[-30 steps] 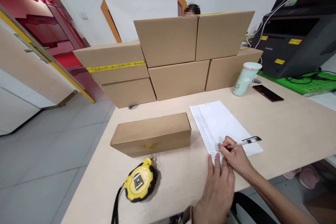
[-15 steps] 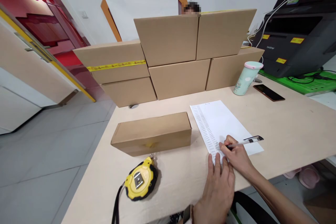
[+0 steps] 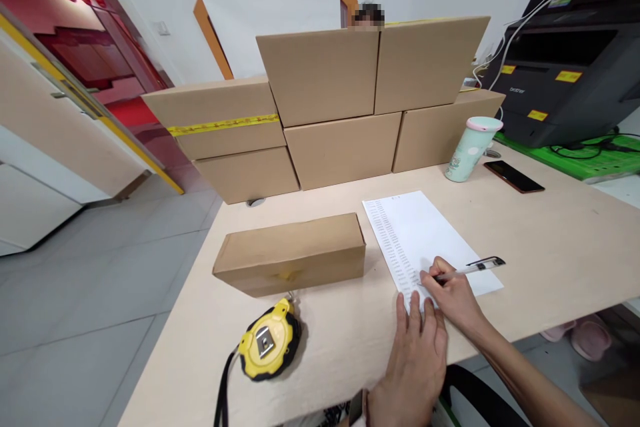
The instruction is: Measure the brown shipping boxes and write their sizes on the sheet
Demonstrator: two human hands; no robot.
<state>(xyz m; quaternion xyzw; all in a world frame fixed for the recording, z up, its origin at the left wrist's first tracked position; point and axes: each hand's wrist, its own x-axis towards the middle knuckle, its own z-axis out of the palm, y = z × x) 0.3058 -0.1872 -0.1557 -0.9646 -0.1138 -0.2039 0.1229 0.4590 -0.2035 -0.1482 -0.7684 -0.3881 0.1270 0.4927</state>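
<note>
My right hand [image 3: 453, 293] grips a pen [image 3: 475, 267], its tip down on a white sheet of paper [image 3: 430, 230]. Small lines of text run down the sheet's left side; they are too small to read. My left hand [image 3: 417, 347] lies flat, fingers spread, over the sheet's near left corner and the table. To the left rests a long closed cardboard box [image 3: 293, 250]. Just in front of that box lies a yellow and black tape measure [image 3: 267, 340] with a black strap.
Stacked cardboard boxes [image 3: 340, 150] line the table's far side, a person's head showing above them. At the right are a pale green tumbler [image 3: 470, 153], a dark phone [image 3: 515, 175] and a black printer [image 3: 560, 80] on a green surface [image 3: 595, 160].
The pen and my right hand have shifted very slightly right across the paper. My left hand stays in place.
</note>
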